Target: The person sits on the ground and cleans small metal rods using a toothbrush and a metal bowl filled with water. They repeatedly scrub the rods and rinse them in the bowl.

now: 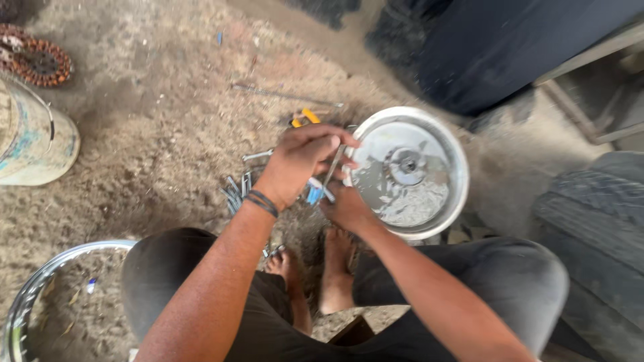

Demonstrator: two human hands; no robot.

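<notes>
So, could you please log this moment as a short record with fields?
Setting: dirt floor, person seated, bare feet showing
Left hand: pinches a thin metal rod at the rim of the shiny round metal cover
Right hand: steadies that cover's near edge
Under the hands: loose wrenches and tools
Nearby: chrome wheel rim, old bucket, tyre

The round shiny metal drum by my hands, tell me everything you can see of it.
The round metal drum looks like polished, silvery metal with a raised rim and a small hub with a hole at its centre. Its face mirrors the surroundings and looks blurred. It faces up above the dirt ground. The right hand touches its near-left edge; the left hand holds a thin metal rod by that rim.
</notes>
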